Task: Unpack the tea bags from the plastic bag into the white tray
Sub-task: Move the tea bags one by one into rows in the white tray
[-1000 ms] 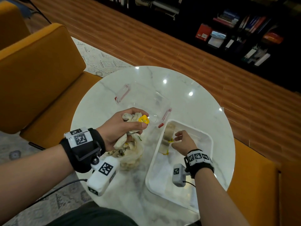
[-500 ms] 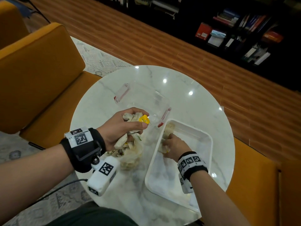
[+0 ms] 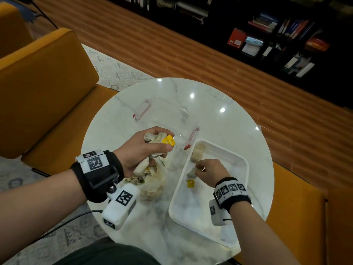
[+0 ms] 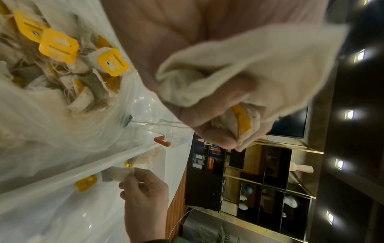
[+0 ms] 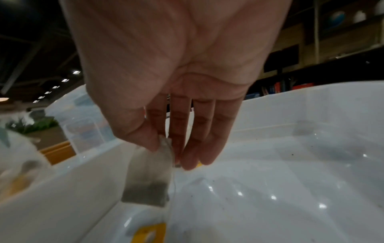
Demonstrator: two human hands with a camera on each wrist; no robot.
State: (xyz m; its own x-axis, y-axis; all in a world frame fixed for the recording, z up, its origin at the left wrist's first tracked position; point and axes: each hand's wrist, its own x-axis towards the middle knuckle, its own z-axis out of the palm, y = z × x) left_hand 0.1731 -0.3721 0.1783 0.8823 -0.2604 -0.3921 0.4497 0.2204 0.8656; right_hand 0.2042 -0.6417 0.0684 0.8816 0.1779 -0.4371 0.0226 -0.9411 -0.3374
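Your left hand (image 3: 145, 148) is still clamped on a bunch of tea bags (image 3: 158, 137) above the plastic bag (image 3: 150, 180), which sits near the table's (image 3: 219, 96) left edge, still heaped with more. Your right hand (image 3: 212, 172) has moved back along the white tray's (image 3: 242, 165) left wall, and its fingers (image 5: 153, 139) now pinch one tea bag (image 5: 149, 177) hanging over the tray floor, its yellow tag (image 3: 190, 183) below. One bag (image 3: 197, 152) already rests in the tray's far corner, so unpacking has barely begun.
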